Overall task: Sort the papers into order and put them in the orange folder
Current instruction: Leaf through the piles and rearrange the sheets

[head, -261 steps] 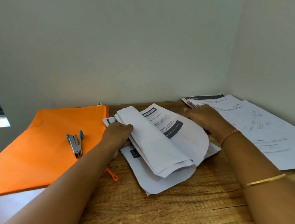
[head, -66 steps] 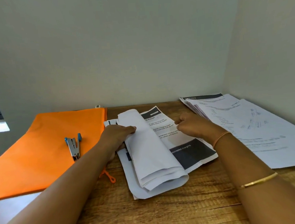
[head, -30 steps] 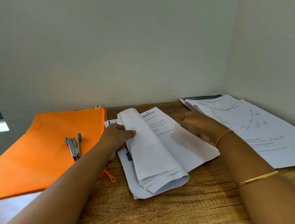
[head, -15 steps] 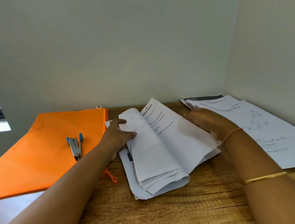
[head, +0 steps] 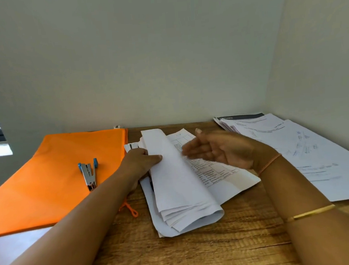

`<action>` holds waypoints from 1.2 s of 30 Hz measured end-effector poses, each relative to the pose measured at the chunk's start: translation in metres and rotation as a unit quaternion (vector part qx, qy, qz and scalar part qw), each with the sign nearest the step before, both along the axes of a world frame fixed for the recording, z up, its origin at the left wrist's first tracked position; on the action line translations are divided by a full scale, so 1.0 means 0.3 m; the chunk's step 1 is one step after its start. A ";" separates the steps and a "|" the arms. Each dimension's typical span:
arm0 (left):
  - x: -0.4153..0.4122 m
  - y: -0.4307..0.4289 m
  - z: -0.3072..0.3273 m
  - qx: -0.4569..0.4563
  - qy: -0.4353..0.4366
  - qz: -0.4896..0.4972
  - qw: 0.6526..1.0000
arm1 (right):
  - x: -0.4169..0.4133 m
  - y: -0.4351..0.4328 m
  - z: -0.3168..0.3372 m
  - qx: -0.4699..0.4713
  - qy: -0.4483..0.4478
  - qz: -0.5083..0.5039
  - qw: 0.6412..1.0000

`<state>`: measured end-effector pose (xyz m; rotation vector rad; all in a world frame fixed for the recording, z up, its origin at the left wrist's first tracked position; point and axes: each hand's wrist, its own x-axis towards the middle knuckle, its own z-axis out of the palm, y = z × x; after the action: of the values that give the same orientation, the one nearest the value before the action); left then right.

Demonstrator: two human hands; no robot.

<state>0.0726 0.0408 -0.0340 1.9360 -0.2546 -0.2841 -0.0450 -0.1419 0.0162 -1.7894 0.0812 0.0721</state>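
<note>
A bundle of white papers (head: 180,186) lies in the middle of the wooden desk, its upper sheets folded back to the left. My left hand (head: 139,163) grips the folded-back sheets near their top, thumb on top. A page with a printed table (head: 214,171) is exposed on the right half. My right hand (head: 221,149) hovers above that page, blurred, fingers straight, holding nothing. The orange folder (head: 48,180) lies flat at the left, its orange zip pull (head: 131,210) beside the bundle.
A small blue-and-metal stapler (head: 89,172) rests on the folder. A second spread of printed and handwritten sheets (head: 300,149) covers the desk's right side against the wall. Walls close the back and right. Bare wood (head: 200,253) lies in front of the bundle.
My right hand turned one more sheet over to the left, let it go and lifted off. A page with a table now shows. My left hand has re-gripped the turned sheets.
</note>
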 end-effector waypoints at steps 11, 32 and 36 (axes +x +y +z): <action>-0.020 -0.002 0.014 0.008 -0.024 -0.008 1.000 | 0.025 -0.059 -0.011 -0.265 0.026 -0.236 0.934; -0.022 -0.020 0.003 -0.079 -0.032 0.043 0.995 | 0.000 0.032 -0.002 0.023 -0.026 -0.023 0.999; -0.072 -0.028 0.020 -0.211 -0.003 -0.016 0.977 | 0.022 0.021 -0.011 0.063 0.020 -0.104 0.992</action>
<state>0.0510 0.0323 -0.0280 1.5138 -0.3227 -0.2250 -0.0384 -0.1357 0.0130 -1.6454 0.2846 -0.0357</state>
